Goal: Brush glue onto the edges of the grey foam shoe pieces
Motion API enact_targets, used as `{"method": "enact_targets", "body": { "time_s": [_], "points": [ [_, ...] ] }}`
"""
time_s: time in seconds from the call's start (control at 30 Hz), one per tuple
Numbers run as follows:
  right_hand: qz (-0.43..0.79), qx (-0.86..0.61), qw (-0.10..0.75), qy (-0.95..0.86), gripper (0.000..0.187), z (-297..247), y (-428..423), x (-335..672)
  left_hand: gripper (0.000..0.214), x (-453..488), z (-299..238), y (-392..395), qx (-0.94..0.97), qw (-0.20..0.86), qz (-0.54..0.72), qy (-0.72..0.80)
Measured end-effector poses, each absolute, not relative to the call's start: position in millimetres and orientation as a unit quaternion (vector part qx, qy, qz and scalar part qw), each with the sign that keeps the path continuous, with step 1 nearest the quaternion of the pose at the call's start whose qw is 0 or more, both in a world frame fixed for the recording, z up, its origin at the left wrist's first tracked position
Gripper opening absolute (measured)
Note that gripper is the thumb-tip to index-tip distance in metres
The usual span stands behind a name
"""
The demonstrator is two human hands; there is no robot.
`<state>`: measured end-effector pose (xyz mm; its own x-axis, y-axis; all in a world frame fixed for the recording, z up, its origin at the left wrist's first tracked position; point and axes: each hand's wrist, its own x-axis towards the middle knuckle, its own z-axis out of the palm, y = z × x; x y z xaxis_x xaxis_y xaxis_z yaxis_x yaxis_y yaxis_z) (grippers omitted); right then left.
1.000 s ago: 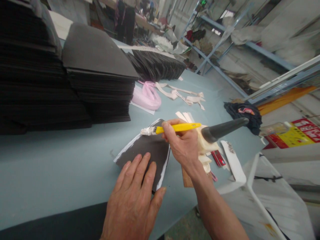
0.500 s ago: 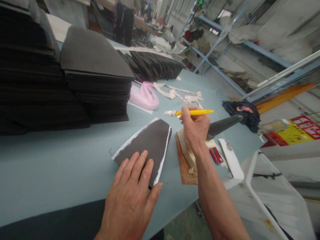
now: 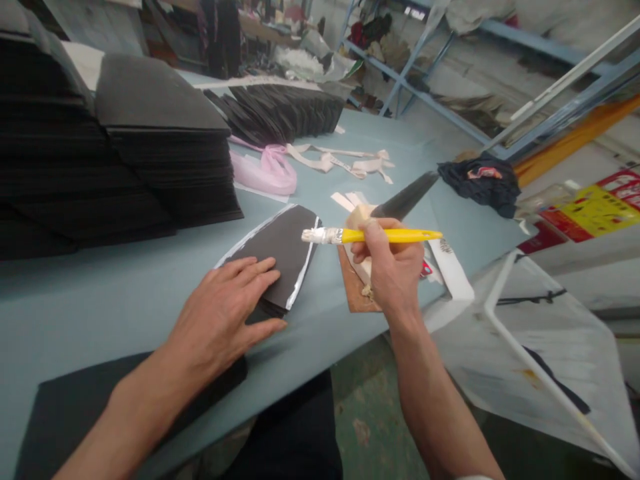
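My right hand [image 3: 395, 267] grips a yellow-handled paintbrush [image 3: 400, 235], whose bristles are coated in white and point left, over the right edge of a dark grey panel [image 3: 293, 247]. Whether the bristles touch it I cannot tell. White stripes run along two edges of this panel, which lies on top of other dark pieces. With fingers stretched, my left hand [image 3: 225, 303] rests on its near left part. Partly hidden behind my right hand, a pale block-like item [image 3: 361, 215] sits by a brown board [image 3: 353, 293].
Tall stacks of black panels [image 3: 165, 167] stand at the left; a fanned row [image 3: 295, 110] lies behind. Pink cloth [image 3: 273, 170], pale strips [image 3: 350, 163] and a dark cloth bundle [image 3: 480, 183] lie on the blue table [image 3: 125, 293]. A white-framed bin [image 3: 550, 333] stands at right.
My right hand has brought the brush nearer and lower, its tip now over the panel's right edge. My left hand has shifted left on the panel. The camera view has also shifted.
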<state>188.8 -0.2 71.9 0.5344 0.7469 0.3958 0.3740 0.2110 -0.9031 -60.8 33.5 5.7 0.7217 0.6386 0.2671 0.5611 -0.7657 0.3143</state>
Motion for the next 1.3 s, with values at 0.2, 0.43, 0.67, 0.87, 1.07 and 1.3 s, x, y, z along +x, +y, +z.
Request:
{"method": "enact_targets", "body": {
  "time_s": [0.2, 0.43, 0.67, 0.87, 1.07, 1.3],
  "points": [
    [0.191, -0.613, 0.636, -0.429, 0.025, 56.5, -39.1, 192.4, 0.054, -74.9, 17.3, 56.0, 0.922, 0.190, 0.177, 0.289],
    [0.272, -0.600, 0.642, -0.393, 0.032, 34.9, -57.9, 188.5, 0.066, -75.3, 30.0, 77.6, 0.917, 0.235, 0.143, 0.288],
    [0.296, -0.590, 0.654, -0.370, 0.036, 22.3, -69.8, 190.7, 0.061, -74.1, 45.7, 85.0, 0.909, 0.265, 0.131, 0.294],
    [0.324, -0.545, 0.698, -0.331, 0.037, 23.9, -81.1, 192.5, 0.047, -67.0, 39.9, 63.2, 0.922, 0.155, 0.167, 0.313],
    [0.366, -0.495, 0.720, -0.320, 0.040, 26.0, -90.5, 184.4, 0.044, -48.4, 37.8, 46.6, 0.923, 0.057, 0.123, 0.361],
    [0.212, -0.460, 0.730, -0.458, 0.016, 32.1, -113.2, 172.5, 0.051, -40.5, 45.5, 57.5, 0.907, 0.015, 0.171, 0.384]
  ]
}}
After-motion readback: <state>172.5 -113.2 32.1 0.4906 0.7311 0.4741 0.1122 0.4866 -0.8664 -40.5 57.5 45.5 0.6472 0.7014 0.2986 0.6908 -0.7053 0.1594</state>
